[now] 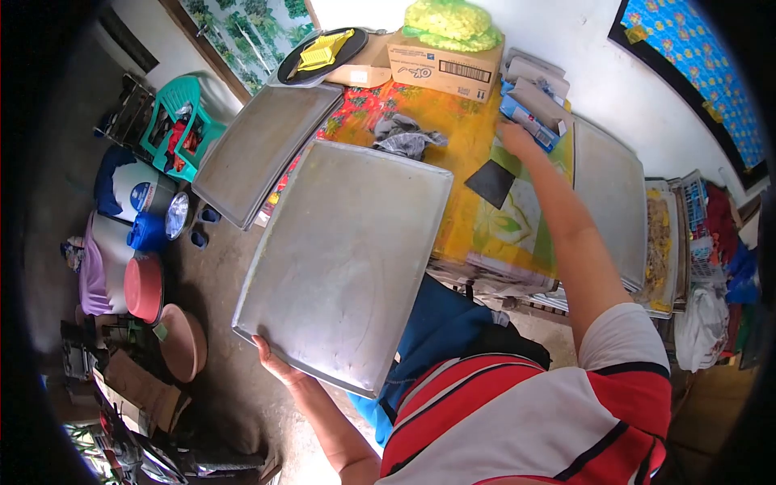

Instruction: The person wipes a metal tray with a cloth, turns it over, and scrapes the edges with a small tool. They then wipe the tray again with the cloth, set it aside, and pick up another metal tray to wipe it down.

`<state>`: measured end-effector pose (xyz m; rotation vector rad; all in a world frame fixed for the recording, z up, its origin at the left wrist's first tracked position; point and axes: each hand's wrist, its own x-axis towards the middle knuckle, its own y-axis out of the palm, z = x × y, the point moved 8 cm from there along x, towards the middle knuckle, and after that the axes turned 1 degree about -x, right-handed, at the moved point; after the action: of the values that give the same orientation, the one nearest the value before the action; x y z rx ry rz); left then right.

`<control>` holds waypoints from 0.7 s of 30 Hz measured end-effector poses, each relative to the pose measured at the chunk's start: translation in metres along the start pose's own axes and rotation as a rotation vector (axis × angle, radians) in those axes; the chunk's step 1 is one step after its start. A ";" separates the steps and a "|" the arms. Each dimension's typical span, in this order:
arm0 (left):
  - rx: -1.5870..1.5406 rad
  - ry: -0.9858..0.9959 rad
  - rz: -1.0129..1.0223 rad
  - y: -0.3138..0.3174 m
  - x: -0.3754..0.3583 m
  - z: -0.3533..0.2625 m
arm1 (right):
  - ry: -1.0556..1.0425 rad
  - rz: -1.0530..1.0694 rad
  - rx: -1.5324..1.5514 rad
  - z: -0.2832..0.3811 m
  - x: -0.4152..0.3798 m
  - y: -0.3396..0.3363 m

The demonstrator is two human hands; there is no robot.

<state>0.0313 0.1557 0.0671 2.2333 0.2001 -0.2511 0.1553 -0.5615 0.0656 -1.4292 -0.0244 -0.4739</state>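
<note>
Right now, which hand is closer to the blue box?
Right. The right hand is at the blue box, by its left end in this view. The left hand is far off, holding the metal tray's near edge.

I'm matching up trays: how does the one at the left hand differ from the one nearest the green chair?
The near tray looks pale silver; the far tray looks browner. The left hand grips the near tray's edge; no hand touches the far tray. Both are rectangular, with raised rims.
</note>
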 end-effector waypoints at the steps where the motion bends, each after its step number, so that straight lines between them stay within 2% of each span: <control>1: 0.003 0.004 -0.004 0.001 0.003 0.002 | 0.013 0.000 -0.018 0.001 -0.001 -0.001; 5: -0.002 -0.012 0.009 0.007 0.014 0.012 | 0.046 0.113 -0.147 0.014 -0.012 -0.011; 8: -0.012 -0.036 0.032 0.019 0.018 0.022 | 0.048 0.030 -0.153 -0.002 -0.010 0.000; 11: 0.005 -0.042 0.009 0.015 0.025 0.028 | 0.038 0.073 0.022 -0.012 -0.004 -0.013; 14: 0.018 -0.042 -0.018 0.009 0.029 0.032 | 0.113 -0.301 0.261 -0.014 -0.007 -0.085; 17: 0.031 -0.046 -0.012 0.002 0.031 0.034 | 0.245 -0.413 0.258 -0.043 0.007 -0.108; 20: 0.029 -0.062 0.012 0.003 0.030 0.037 | 0.238 -0.258 0.122 -0.057 0.021 -0.107; 21: 0.026 -0.069 0.019 0.004 0.029 0.038 | 0.243 -0.272 0.094 -0.062 0.020 -0.108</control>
<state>0.0561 0.1253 0.0391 2.2470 0.1386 -0.3213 0.1219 -0.6337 0.1636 -1.2727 -0.0455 -0.8581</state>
